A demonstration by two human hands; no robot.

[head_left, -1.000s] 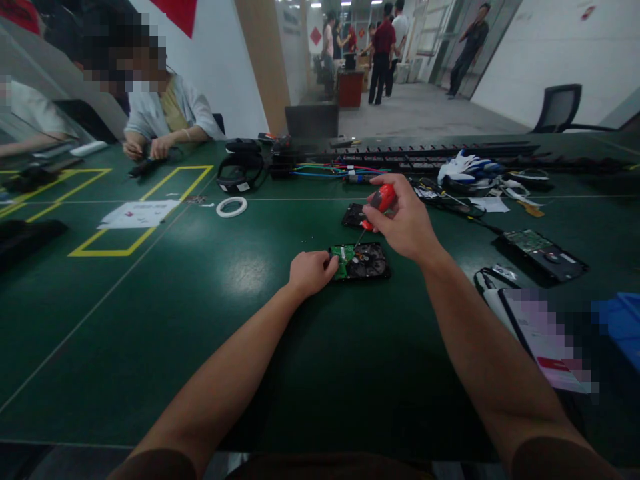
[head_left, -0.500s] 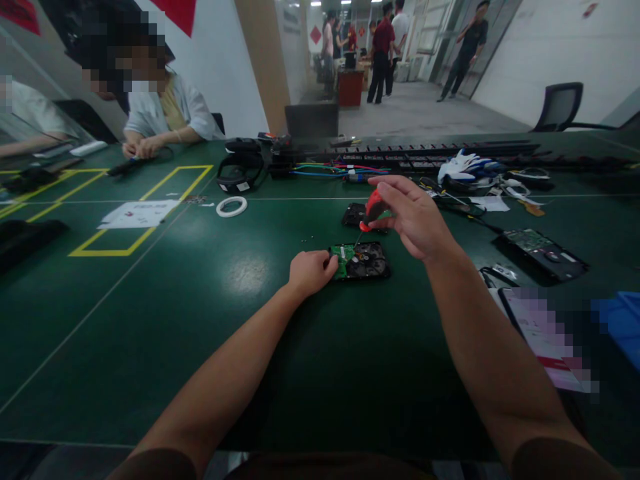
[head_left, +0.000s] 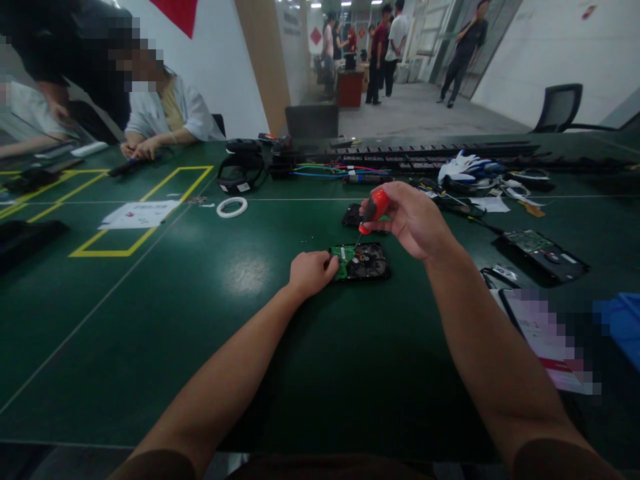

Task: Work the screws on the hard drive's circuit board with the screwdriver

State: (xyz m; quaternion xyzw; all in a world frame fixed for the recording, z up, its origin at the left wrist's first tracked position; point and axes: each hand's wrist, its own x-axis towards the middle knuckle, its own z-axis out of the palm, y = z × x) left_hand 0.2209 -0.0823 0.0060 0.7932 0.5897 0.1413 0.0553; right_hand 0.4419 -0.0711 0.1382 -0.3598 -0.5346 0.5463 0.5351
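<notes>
A black hard drive (head_left: 367,261) with a green circuit board lies flat on the green table (head_left: 200,320) in front of me. My left hand (head_left: 311,272) is curled against the drive's left edge and pins it down. My right hand (head_left: 411,219) is closed round the red handle of a screwdriver (head_left: 373,209). The screwdriver slants down to the left, and its tip rests on the circuit board near the drive's top left corner.
A second black part (head_left: 354,215) lies just behind the drive. Another hard drive (head_left: 545,253) sits to the right, near a clipboard (head_left: 545,333) and a blue bin (head_left: 623,323). A white tape ring (head_left: 231,207), cables and gloves (head_left: 465,167) lie farther back. People sit at the far left.
My right hand has closed its fingers again round the screwdriver handle after loosening them. The left hand and the drive have stayed still. A person at the far left has leaned in.
</notes>
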